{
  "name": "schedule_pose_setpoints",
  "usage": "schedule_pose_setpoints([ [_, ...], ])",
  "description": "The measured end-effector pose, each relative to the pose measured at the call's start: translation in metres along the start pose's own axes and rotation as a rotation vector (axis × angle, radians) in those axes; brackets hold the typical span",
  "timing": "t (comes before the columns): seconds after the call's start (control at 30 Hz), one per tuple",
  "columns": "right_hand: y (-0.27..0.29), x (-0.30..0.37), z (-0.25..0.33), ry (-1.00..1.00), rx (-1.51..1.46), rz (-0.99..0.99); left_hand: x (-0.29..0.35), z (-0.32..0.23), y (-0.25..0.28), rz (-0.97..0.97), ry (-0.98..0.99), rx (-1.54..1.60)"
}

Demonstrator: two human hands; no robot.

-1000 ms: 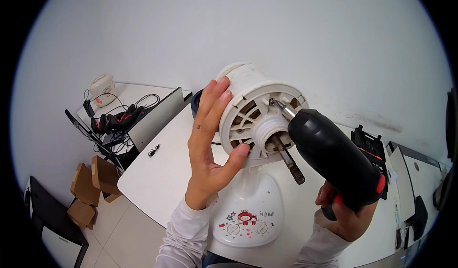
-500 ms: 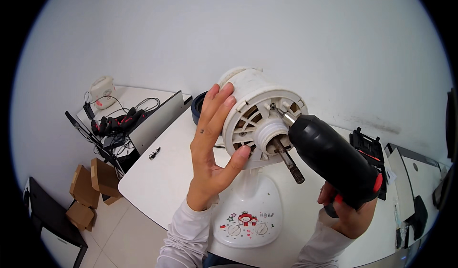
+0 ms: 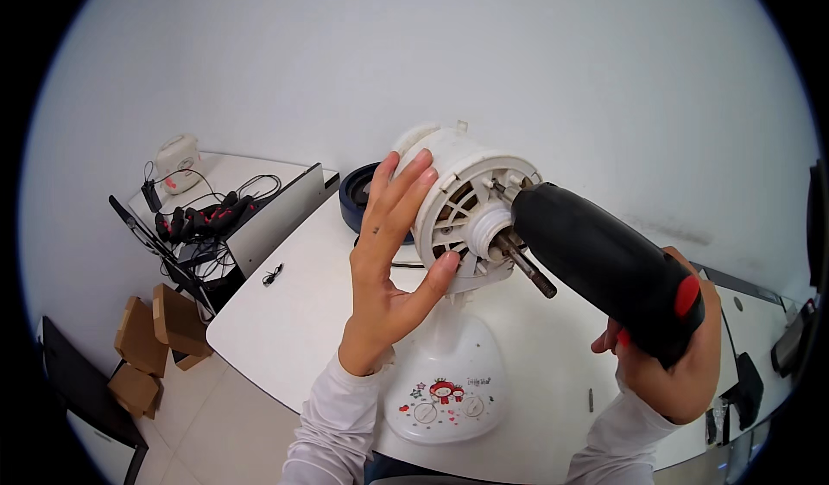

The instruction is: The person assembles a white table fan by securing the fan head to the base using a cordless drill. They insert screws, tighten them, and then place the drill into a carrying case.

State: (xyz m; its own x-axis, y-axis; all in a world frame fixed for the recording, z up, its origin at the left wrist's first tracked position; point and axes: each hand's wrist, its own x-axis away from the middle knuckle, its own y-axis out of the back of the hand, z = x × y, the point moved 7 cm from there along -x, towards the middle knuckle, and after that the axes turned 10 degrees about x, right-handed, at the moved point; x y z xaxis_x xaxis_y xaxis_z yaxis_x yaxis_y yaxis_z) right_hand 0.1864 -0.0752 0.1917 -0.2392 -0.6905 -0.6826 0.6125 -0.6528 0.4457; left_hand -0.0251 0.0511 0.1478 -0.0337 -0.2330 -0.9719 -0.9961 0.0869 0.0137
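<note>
Right hand (image 3: 678, 386): wraps around the handle of a black power driver with red trim (image 3: 604, 260).
Driver axis: slants up and leftward from the right hand to the upper front of a round white plastic motor housing (image 3: 451, 151); whether its tip touches a screw, one cannot tell.
Left hand (image 3: 384, 269): grips the housing, fingers spread along its left side, thumb on the front rim.
Housing: ahead of both hands, nearer the left; its threaded metal shaft (image 3: 537, 280) points lower right, below the driver.
White printed base (image 3: 482, 355): beneath the housing, on the white tabletop (image 3: 289, 325).
</note>
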Motion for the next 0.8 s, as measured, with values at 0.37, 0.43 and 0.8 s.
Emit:
schedule_pose_setpoints([
  [0.37, -0.005, -0.014, 0.016, 0.088, -0.063, 0.166, 0.000, 0.002, 0.004, 0.046, -0.023, -0.060],
  [0.43, -0.007, -0.013, 0.015, 0.081, -0.102, 0.173, -0.001, 0.001, 0.004, 0.050, -0.033, -0.065],
  [0.8, -0.014, -0.008, 0.010, 0.008, -0.202, 0.160, -0.003, -0.002, 0.002, 0.078, -0.031, -0.123],
])
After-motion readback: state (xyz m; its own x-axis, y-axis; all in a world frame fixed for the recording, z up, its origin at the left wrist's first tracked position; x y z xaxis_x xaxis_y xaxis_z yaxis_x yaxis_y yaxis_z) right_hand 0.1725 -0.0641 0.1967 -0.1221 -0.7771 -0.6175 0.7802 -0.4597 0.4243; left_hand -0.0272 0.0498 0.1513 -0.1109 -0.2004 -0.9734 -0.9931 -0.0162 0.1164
